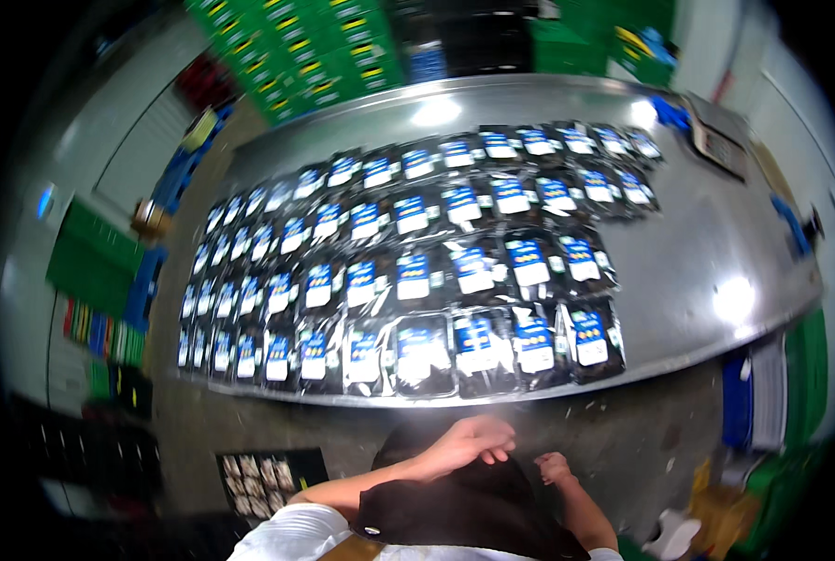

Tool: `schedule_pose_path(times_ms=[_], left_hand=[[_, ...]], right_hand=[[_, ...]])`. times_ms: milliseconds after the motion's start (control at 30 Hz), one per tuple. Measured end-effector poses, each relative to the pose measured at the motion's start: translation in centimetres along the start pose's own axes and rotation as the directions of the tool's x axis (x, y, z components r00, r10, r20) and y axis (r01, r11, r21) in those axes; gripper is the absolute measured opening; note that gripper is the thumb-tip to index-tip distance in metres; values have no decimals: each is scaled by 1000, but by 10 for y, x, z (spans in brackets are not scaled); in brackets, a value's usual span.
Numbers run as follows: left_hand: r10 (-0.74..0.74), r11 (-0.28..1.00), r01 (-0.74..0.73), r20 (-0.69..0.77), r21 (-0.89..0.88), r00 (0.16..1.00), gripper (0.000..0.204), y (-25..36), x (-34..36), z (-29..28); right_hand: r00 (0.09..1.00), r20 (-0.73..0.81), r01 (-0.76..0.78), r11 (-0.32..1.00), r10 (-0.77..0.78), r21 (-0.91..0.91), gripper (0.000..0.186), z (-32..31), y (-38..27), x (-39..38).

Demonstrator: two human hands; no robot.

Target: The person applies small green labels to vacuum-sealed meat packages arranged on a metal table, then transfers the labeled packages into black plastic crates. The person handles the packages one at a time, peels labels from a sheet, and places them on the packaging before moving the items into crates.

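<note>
My left hand [478,439] crosses in front of my dark apron [464,500], below the near edge of the metal table. Its fingers are loosely bent and somewhat blurred, with nothing visible in them. Lower to the right, my right hand [555,467] hangs beside the apron with its fingers curled in, and no object shows there. Neither hand touches the table. Nearest to them on the tabletop are black packs with blue-and-white labels, one pack [587,341] at the right end of the front row. Several rows of such packs [413,215] lie close together, under clear shiny film.
The metal table [688,252] carries a grey device with keys [719,150] at its far right. Green crates [314,51] are stacked behind. A black tray of pale pieces [263,481] sits low at the left. Blue and green crates [754,397] stand at the right.
</note>
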State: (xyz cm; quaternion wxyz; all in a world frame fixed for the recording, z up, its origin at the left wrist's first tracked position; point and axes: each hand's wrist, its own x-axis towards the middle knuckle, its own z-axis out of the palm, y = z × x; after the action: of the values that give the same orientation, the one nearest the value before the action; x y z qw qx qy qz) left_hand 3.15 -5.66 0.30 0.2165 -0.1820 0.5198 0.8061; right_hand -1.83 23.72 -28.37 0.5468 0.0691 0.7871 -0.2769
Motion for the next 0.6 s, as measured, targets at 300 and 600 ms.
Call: schedule_pose_path(times_ms=[300,600], left_hand=[[284,935,-332,-293,-126,913,18,-7,-58,-82],[435,619,-761,-722,-194,538,16,-8,-190,-202]], right_hand=[[768,373,588,344,-520,-732,30,44,-259,-166],[428,616,868,110,-662,-484,25,225,-405,-197]])
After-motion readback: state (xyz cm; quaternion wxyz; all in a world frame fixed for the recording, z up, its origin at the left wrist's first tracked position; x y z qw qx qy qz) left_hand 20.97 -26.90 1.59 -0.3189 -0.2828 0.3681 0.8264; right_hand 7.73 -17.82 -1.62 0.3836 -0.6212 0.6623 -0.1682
